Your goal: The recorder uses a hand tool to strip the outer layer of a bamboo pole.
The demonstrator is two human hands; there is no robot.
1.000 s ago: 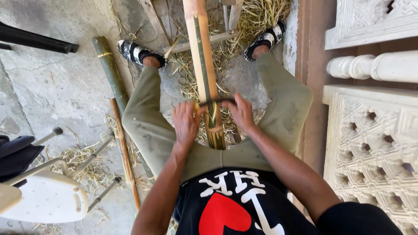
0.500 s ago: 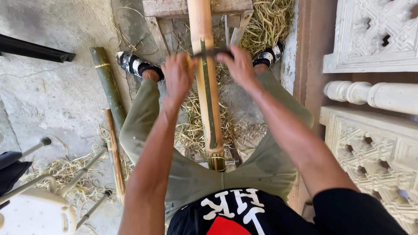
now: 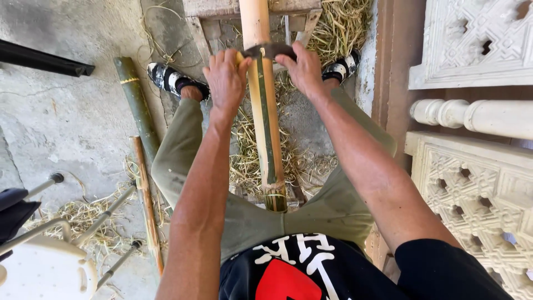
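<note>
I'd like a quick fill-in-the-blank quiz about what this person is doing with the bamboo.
1. Both hands grip a dark ____ laid across the bamboo pole.
2. The left hand holds its end left of the ____.
3. A green bamboo piece lies on the ____ floor.

Answers: blade; pole; concrete

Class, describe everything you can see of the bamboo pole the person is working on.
The bamboo pole is a pale tan, round stem with one long green strip of skin left down its middle. It runs between the person's legs, its cut near end by the lap, its far end on a wooden stand. A dark blade lies across it, gripped by the left hand and right hand. Shavings lie beneath.
</note>
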